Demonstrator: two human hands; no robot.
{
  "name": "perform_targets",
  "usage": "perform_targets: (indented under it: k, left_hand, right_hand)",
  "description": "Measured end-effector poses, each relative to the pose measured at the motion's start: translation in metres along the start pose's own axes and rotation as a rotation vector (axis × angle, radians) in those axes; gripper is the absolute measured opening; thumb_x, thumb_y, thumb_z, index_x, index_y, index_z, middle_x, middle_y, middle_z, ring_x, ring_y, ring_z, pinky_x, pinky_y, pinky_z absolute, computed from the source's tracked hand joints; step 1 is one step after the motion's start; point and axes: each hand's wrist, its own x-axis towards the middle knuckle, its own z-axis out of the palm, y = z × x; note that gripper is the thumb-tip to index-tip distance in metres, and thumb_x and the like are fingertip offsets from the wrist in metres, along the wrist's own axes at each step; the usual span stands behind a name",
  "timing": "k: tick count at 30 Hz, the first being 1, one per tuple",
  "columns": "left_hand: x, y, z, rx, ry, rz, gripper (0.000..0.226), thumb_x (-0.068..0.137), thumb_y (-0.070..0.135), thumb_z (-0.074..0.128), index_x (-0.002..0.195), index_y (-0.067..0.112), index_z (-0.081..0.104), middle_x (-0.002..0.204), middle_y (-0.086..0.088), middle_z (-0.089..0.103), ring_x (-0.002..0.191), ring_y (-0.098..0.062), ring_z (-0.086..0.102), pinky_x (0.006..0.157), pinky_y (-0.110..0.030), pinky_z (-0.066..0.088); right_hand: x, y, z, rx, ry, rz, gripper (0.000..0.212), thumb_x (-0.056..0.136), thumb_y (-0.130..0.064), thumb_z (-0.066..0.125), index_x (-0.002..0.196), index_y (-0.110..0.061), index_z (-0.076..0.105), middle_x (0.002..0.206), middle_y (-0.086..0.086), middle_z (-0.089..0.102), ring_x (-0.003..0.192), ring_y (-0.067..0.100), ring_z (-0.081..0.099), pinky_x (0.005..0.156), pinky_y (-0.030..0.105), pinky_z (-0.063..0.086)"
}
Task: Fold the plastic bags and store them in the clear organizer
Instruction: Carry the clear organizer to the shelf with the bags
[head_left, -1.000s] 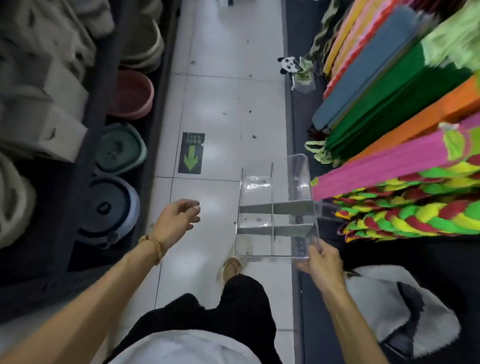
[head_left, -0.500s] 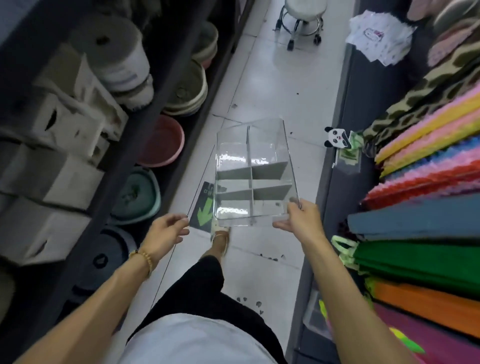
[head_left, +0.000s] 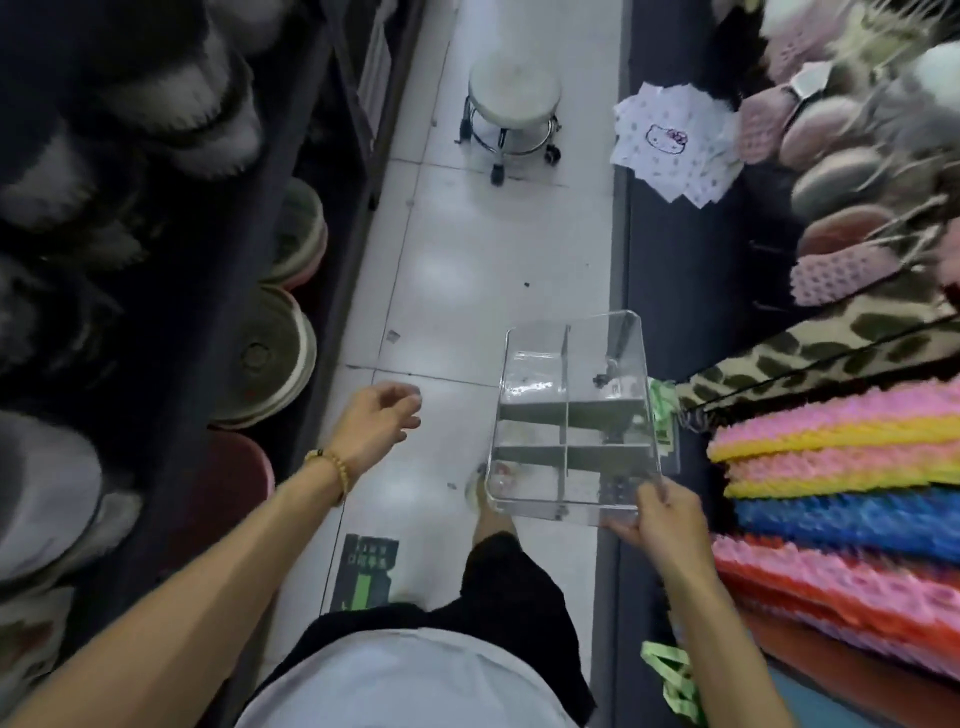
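Note:
My right hand (head_left: 660, 514) grips the near right corner of the clear organizer (head_left: 535, 364), a see-through box with several compartments, all empty, held out over the aisle floor. My left hand (head_left: 376, 421) hangs free to the left of it, fingers loosely curled and apart, holding nothing; a bead bracelet is on that wrist. A heap of white printed plastic bags (head_left: 670, 140) lies on the dark shelf at the far right, well beyond the organizer.
I stand in a narrow shop aisle with a white tiled floor (head_left: 467, 291). A round wheeled stool (head_left: 511, 109) stands ahead. Stacked basins (head_left: 270, 353) fill the left shelf. Colourful mats (head_left: 841, 467) and slippers (head_left: 831, 171) crowd the right shelf.
The view has advanced along the aisle; the stool and the bags are nearer. The organizer, still in my right hand, has shifted right and lower. My left hand stays free.

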Motion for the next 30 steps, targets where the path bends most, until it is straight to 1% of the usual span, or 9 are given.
perform_targets:
  k: [3, 7, 11, 13, 17, 20, 23, 26, 30]
  left_hand:
    - [0.073, 0.051, 0.015, -0.008, 0.022, -0.040, 0.022, 0.096, 0.014, 0.052, 0.114, 0.004, 0.058, 0.107, -0.010, 0.063, 0.091, -0.021, 0.063, 0.078, -0.029, 0.049]
    - [0.139, 0.116, 0.014, 0.008, 0.064, -0.120, 0.026, 0.096, 0.015, 0.053, 0.119, 0.004, 0.058, 0.113, -0.011, 0.062, 0.098, -0.023, 0.064, 0.085, -0.033, 0.049]
    - [0.199, 0.176, -0.002, -0.067, 0.141, -0.176, 0.023, 0.095, 0.014, 0.054, 0.115, 0.005, 0.060, 0.107, -0.012, 0.065, 0.097, -0.024, 0.065, 0.084, -0.033, 0.050]
    - [0.238, 0.202, -0.011, -0.110, 0.180, -0.196, 0.017, 0.095, 0.012, 0.054, 0.109, 0.006, 0.062, 0.098, -0.011, 0.065, 0.087, -0.020, 0.064, 0.074, -0.028, 0.050]
    - [0.337, 0.253, -0.031, -0.173, 0.201, -0.238, 0.009, 0.094, 0.006, 0.053, 0.093, 0.008, 0.061, 0.087, -0.010, 0.060, 0.076, -0.020, 0.059, 0.055, -0.021, 0.044]
    - [0.430, 0.303, -0.045, -0.129, 0.166, -0.232, 0.008, 0.094, 0.009, 0.054, 0.097, 0.007, 0.062, 0.086, -0.007, 0.060, 0.077, -0.020, 0.059, 0.057, -0.022, 0.044]
    - [0.515, 0.376, -0.051, -0.048, 0.110, -0.189, 0.010, 0.095, 0.011, 0.054, 0.099, 0.009, 0.063, 0.085, -0.004, 0.062, 0.074, -0.015, 0.060, 0.064, -0.025, 0.046]
    - [0.588, 0.463, -0.048, 0.024, 0.001, -0.124, 0.007, 0.095, 0.015, 0.054, 0.098, 0.016, 0.061, 0.094, -0.005, 0.064, 0.081, -0.016, 0.063, 0.076, -0.030, 0.048]
    - [0.677, 0.564, -0.023, 0.085, -0.120, -0.020, 0.013, 0.095, 0.014, 0.053, 0.106, 0.010, 0.059, 0.096, -0.006, 0.062, 0.081, -0.016, 0.061, 0.074, -0.026, 0.046]
  right_hand:
    - [0.084, -0.073, 0.004, -0.016, -0.029, 0.005, 0.020, 0.093, -0.021, 0.041, 0.079, -0.007, 0.045, 0.048, -0.002, 0.051, 0.062, 0.019, 0.073, 0.073, 0.041, 0.045]
    - [0.170, -0.200, 0.016, -0.097, -0.097, -0.049, 0.020, 0.092, -0.017, 0.038, 0.085, -0.007, 0.054, 0.073, 0.007, 0.069, 0.062, 0.017, 0.072, 0.066, 0.038, 0.046]
    - [0.244, -0.334, 0.037, -0.169, -0.174, -0.151, 0.021, 0.098, -0.018, 0.038, 0.089, -0.013, 0.057, 0.077, -0.001, 0.056, 0.064, 0.018, 0.073, 0.058, 0.025, 0.047]
    - [0.285, -0.393, 0.056, -0.181, -0.204, -0.189, 0.019, 0.098, -0.017, 0.039, 0.087, -0.015, 0.054, 0.078, -0.002, 0.051, 0.066, 0.022, 0.073, 0.048, 0.017, 0.041]
    - [0.364, -0.499, 0.102, -0.288, -0.211, -0.255, 0.023, 0.097, -0.018, 0.038, 0.081, -0.015, 0.055, 0.072, 0.002, 0.053, 0.060, 0.022, 0.072, 0.053, 0.028, 0.039]
    - [0.419, -0.562, 0.124, -0.291, -0.210, -0.245, 0.022, 0.097, -0.020, 0.039, 0.083, -0.015, 0.055, 0.073, 0.004, 0.056, 0.060, 0.020, 0.072, 0.057, 0.039, 0.050]
    - [0.458, -0.610, 0.123, -0.219, -0.171, -0.164, 0.023, 0.098, -0.019, 0.039, 0.082, -0.018, 0.055, 0.073, 0.003, 0.058, 0.061, 0.022, 0.072, 0.079, 0.050, 0.054]
    - [0.486, -0.644, 0.104, -0.138, -0.082, -0.056, 0.026, 0.100, -0.021, 0.037, 0.090, -0.009, 0.058, 0.065, 0.003, 0.051, 0.059, 0.016, 0.072, 0.067, 0.037, 0.049]
    - [0.528, -0.677, 0.080, -0.055, 0.050, 0.050, 0.029, 0.098, -0.022, 0.039, 0.086, 0.003, 0.049, 0.078, 0.027, 0.063, 0.059, 0.015, 0.072, 0.062, 0.034, 0.038]
